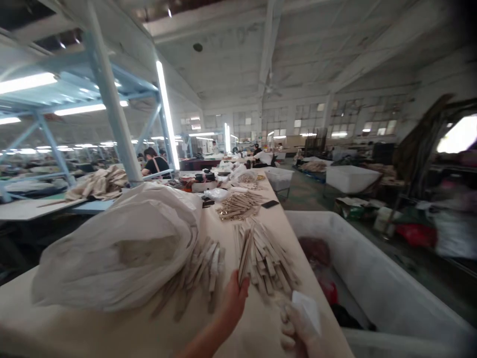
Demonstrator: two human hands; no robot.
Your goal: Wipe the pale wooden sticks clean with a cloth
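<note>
My left hand (235, 294) is bare and closed around a small bundle of beige fabric strips (245, 253), which it holds upright above the table. Just beyond it, a fanned pile of similar strips (269, 258) lies on the pale tabletop (257, 325). To the left, another loose group of strips (204, 268) rests partly against a big white sack (122, 243). Near the table's right edge, my right hand (296, 325) wears a light glove, its fingers curled. Against it is a thin white piece (308, 309), too blurred to name exactly.
Farther along the table lie a heap of strips with shiny metal ends (238, 205) and a dark flat object (270, 204). A deep white bin (372, 268) stands along the right edge. A blue metal post (112, 94) rises at left. A seated person (155, 163) is beyond.
</note>
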